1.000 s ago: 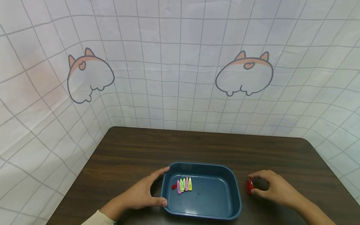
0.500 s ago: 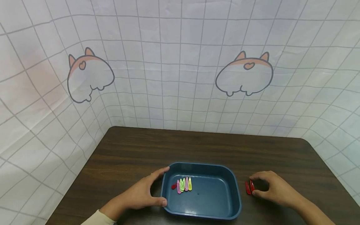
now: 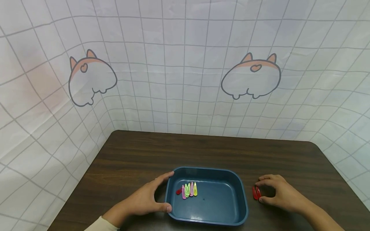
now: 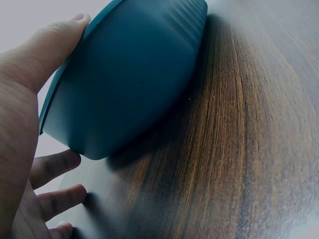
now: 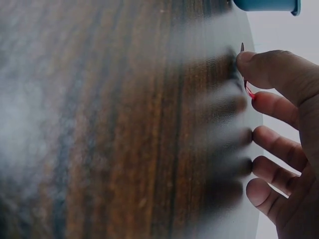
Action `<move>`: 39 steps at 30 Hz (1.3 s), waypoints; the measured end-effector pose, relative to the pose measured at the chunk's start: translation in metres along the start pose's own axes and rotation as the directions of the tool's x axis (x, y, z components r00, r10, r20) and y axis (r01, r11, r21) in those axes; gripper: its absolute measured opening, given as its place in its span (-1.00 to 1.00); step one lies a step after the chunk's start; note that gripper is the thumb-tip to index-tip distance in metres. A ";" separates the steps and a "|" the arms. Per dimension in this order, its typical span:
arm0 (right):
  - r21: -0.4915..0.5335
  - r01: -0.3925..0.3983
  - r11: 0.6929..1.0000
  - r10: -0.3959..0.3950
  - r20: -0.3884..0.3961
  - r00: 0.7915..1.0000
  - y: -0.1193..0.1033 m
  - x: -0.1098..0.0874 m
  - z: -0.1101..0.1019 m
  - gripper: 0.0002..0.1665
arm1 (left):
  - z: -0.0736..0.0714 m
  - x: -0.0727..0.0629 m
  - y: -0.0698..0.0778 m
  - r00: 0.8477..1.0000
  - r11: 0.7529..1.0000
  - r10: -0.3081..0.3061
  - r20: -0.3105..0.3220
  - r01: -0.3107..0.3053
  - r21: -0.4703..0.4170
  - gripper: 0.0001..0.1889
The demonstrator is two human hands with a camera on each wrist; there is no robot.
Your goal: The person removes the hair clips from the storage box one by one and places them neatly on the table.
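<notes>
My left hand (image 3: 144, 197) holds the left end of a blue plastic tray (image 3: 206, 223), thumb at the near corner and index finger at the far one. In the left wrist view the thumb lies along the rim, with the other fingers spread low beside the outer wall. Inside the tray, several pink, green and yellow snap hair clips (image 3: 191, 189) stand in a row, with a red piece (image 3: 179, 191) at their left. Right of the tray, my right hand (image 3: 281, 194) pinches a red hair clip (image 3: 258, 192) by its ends. Another red hair clip (image 3: 254, 193) lies just left of it.
Everything rests on a dark wood-grain table (image 3: 202, 147) with rounded far corners. A white curtain (image 3: 185, 80) with a grey grid and cartoon corgi prints hangs behind and along both sides.
The red clip at my right hand has come down beside the other red one, and the pair now shows separately. My right fingers shifted slightly. The left hand and tray stayed in place.
</notes>
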State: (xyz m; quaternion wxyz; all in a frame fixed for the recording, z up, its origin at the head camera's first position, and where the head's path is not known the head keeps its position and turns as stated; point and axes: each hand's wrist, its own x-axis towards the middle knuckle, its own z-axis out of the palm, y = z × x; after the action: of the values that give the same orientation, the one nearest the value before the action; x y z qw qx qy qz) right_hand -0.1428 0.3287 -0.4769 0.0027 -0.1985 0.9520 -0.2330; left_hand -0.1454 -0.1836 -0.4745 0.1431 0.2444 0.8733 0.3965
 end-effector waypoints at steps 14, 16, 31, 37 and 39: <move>-0.011 -0.006 1.000 0.006 0.013 1.000 -0.002 0.001 0.000 -0.40 | 0.001 0.000 -0.002 1.000 1.000 0.011 -0.007 -0.011 0.004 0.07; -0.011 -0.006 1.000 0.006 0.016 1.000 -0.002 0.001 -0.001 -0.36 | 0.001 0.000 -0.002 1.000 1.000 0.012 -0.008 -0.012 0.004 0.07; -0.042 0.056 0.998 -0.058 -0.046 0.997 -0.022 0.013 -0.015 -0.34 | 0.000 0.000 -0.003 1.000 1.000 0.015 -0.006 -0.015 0.012 0.07; -0.060 0.030 0.998 -0.033 -0.058 0.998 -0.041 0.019 -0.017 -0.27 | 0.000 -0.001 -0.003 1.000 1.000 0.012 -0.005 -0.012 0.010 0.07; -0.064 0.029 0.998 -0.033 -0.057 0.998 -0.046 0.021 -0.017 -0.25 | 0.001 -0.001 -0.003 1.000 1.000 0.009 -0.005 -0.009 0.008 0.06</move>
State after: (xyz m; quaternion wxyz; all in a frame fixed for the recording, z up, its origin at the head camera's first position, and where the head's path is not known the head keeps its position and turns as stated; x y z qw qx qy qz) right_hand -0.1465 0.2908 -0.4392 -0.0350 -0.2062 0.9554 -0.2084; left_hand -0.1456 -0.1852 -0.4771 0.1381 0.2479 0.8740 0.3944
